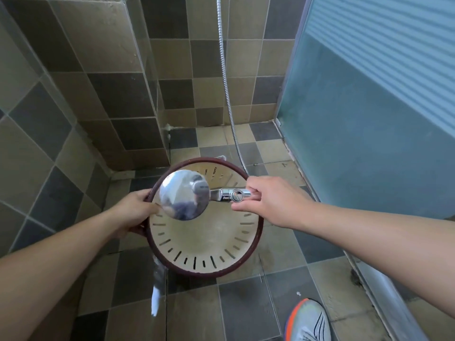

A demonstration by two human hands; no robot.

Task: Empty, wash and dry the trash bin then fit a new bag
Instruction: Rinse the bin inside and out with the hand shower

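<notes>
A round trash bin [204,242] with a dark red rim and a beige slotted surface facing me is held above the tiled floor. My left hand [134,212] grips its left rim. My right hand [266,200] holds the handle of a chrome shower head [184,194], which hovers over the bin's upper left part. A stream of water [156,291] falls from the bin's lower left edge to the floor.
The metal shower hose [225,82] runs up the tiled back wall. A frosted glass door [369,119] stands at the right, a glass partition [73,94] at the left. My shoe [307,321] is on the wet tiled floor [246,303] at lower right.
</notes>
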